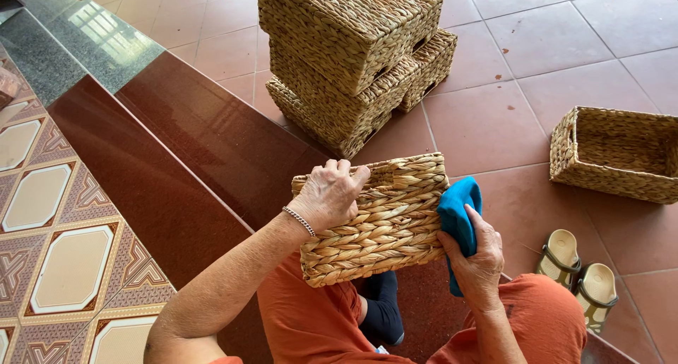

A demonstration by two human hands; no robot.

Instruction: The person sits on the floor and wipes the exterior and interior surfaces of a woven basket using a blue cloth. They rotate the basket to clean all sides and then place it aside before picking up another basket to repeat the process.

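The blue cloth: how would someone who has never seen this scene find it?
Start at the woven basket held over the person's lap, below the stack of baskets on the tiled floor. At its right end, the right hand presses a bunched blue cloth. It is the only soft, bright blue thing among straw-coloured weave.

A woven basket [378, 219] sits on the person's lap, a cloth [459, 216] touching its right end. Stacked baskets [349, 53] stand behind it on the floor [508, 117]; an open basket [618, 152] lies right, sandals [579, 276] before that.
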